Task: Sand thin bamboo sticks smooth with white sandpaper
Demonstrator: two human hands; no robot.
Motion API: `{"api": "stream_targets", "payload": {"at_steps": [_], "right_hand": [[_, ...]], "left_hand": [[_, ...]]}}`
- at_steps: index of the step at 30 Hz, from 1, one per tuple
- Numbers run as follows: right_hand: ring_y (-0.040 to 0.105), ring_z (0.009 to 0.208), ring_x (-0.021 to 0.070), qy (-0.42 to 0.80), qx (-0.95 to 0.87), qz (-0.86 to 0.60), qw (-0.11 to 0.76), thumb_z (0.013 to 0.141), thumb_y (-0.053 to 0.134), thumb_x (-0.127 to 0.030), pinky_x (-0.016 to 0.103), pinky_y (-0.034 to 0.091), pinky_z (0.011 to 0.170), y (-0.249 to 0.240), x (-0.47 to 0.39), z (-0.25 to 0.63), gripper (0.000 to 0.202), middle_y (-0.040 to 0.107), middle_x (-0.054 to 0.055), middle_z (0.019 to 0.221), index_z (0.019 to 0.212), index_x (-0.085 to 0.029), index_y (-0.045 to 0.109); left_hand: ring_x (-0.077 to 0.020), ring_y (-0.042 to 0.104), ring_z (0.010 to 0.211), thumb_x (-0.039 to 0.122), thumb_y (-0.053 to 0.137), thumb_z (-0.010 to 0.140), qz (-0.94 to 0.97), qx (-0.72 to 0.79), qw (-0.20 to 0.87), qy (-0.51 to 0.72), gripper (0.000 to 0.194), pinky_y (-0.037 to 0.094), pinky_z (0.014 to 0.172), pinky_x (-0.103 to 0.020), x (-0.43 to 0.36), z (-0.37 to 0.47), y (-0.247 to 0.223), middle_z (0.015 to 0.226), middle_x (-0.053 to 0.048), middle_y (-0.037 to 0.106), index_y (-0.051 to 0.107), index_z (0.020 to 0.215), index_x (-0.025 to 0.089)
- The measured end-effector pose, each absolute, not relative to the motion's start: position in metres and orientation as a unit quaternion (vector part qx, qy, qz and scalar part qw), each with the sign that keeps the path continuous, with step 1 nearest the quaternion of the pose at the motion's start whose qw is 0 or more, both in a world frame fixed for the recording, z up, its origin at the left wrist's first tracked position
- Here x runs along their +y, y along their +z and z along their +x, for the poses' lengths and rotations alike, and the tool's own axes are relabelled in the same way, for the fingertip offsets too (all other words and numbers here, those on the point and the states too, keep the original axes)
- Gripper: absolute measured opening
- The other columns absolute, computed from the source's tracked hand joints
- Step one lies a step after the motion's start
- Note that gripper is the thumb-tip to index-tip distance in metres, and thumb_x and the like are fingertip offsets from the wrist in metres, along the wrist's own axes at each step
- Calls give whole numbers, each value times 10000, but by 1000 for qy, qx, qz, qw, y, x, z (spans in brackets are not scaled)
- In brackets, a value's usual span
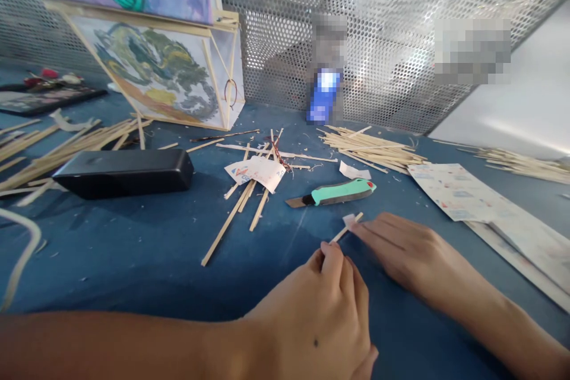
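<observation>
- Your left hand is closed in, thumb and fingers pinching a thin wooden stick by its near end.
- The stick sits just above the tabletop, between your two hands; whether its underside touches the surface, you cannot tell from here.
- Its long axis slants away from you and to your right, out of the left thumb toward the fingertips of your right hand.
- A small pale scrap is at the stick's far part, just short of the tip. Your left hand is nearer the near end, your right hand nearer the scrap.
- Your right hand is narrow, palm down, its fingertips at the scrap; they blur, so you cannot tell whether they grip it or only touch.
- The knife lies just beyond the stick, blade to your left, handle to your right, clear of both hands.
- Printed sheets lie past your right hand, to its right; crossed sticks lie left of the knife.
</observation>
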State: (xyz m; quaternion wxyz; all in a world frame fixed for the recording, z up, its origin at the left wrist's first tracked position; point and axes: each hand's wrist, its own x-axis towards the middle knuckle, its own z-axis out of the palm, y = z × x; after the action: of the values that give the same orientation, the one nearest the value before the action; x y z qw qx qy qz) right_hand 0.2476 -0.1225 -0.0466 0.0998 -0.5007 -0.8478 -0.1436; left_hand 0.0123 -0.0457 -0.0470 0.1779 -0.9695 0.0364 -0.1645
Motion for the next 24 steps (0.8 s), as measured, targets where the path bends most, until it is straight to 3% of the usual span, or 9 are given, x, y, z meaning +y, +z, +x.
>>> {"api": "stream_targets", "payload": {"at_steps": [6, 11, 14, 17, 21, 24], "right_hand": [[713, 868, 246, -155, -827, -532, 99, 1007, 466, -43, 393, 629, 772, -47, -119, 252, 454, 754, 106, 1004, 1437, -139, 576], [724, 932, 260, -137, -852, -493, 113, 1017, 471, -71, 405, 634, 800, -46, -121, 248, 436, 755, 133, 1052, 1444, -81, 556], [724, 960, 257, -123, -855, -490, 117, 1022, 468, -79, 415, 637, 826, -46, -121, 247, 469, 758, 116, 1083, 1483, -131, 530], [707, 859, 249, -138, -829, -531, 107, 1017, 472, -75, 410, 630, 749, -47, -122, 250, 445, 750, 96, 1006, 1439, -175, 572], [712, 911, 264, -127, -847, -504, 111, 990, 482, -47, 413, 627, 788, -47, -124, 248, 437, 746, 127, 1035, 1412, -107, 579], [713, 951, 258, -109, -849, -504, 117, 986, 473, -39, 402, 623, 812, -48, -123, 249, 487, 748, 122, 1086, 1458, -120, 561]], "left_hand": [[-343, 701, 1056, 509, 415, 1055, -969, 34, 181, -162, 581, 460, 899, -425, -46, 12, -46, 1151, -198, 772, 784, 1168, 75], [-347, 702, 1034, 525, 428, 1051, -969, 31, 178, -171, 605, 464, 895, -426, -45, 12, -47, 1147, -218, 772, 780, 1180, 49], [-347, 701, 1038, 530, 444, 1047, -969, 26, 173, -173, 605, 465, 892, -424, -46, 12, -48, 1156, -221, 771, 776, 1186, 44], [-353, 699, 1062, 524, 447, 1047, -969, 26, 173, -172, 590, 462, 907, -429, -47, 12, -49, 1161, -212, 771, 779, 1188, 57], [-353, 700, 1044, 518, 422, 1052, -970, 32, 174, -166, 604, 464, 895, -431, -46, 11, -49, 1159, -222, 767, 772, 1186, 45], [-348, 700, 1017, 491, 395, 1062, -970, 32, 177, -165, 606, 462, 873, -425, -45, 11, -48, 1131, -227, 767, 759, 1186, 23]]}}
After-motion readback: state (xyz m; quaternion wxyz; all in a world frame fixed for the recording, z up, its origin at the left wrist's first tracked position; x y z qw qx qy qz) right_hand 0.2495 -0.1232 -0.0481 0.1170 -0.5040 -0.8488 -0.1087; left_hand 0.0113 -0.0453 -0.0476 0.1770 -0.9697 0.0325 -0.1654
